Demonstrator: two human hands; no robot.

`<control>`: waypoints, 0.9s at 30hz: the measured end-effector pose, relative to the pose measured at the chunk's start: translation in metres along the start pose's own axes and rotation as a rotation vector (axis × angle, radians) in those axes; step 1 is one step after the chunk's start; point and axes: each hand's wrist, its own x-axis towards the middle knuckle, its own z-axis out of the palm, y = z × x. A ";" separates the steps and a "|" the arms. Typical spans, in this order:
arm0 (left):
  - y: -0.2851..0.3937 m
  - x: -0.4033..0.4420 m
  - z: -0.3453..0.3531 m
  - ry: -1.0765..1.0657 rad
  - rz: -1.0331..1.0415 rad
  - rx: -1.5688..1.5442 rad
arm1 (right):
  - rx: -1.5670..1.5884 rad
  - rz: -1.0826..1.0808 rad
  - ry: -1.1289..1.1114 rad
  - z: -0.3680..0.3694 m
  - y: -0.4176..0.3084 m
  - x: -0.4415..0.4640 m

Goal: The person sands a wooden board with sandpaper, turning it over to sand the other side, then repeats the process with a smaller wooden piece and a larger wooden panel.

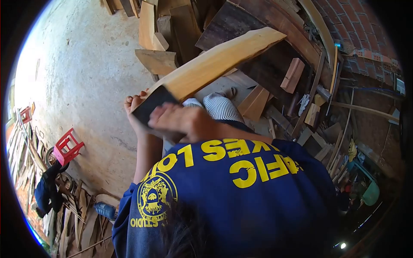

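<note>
The person works on a long pale board; it lies aslant in front of the striped knees, with its near end at the hands and its far end over the dark boards. The step in hand seems to be a stroke or a fitting with a dark flat piece, which covers a part of the near end. What this piece is, I cannot tell exactly.

The two hands are close together, but do not seem to touch. The right hand is closed on the dark flat piece and is a little blurred, so probably it is moving. The left hand is beside the near end, with bent fingers; the dark flat piece hides its palm, so I cannot tell if it is clamped on the board.

In my judgement, the next move calls for a firm left hand, so that the board does not turn, and for even pressure from the right one, with the left fingers away from its path. What carries the board underneath is hidden. Beyond it are loose wood pieces and the concrete floor.
</note>
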 end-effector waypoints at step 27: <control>0.013 -0.019 0.066 0.047 0.116 0.093 | -0.513 0.183 0.069 -0.056 -0.002 0.002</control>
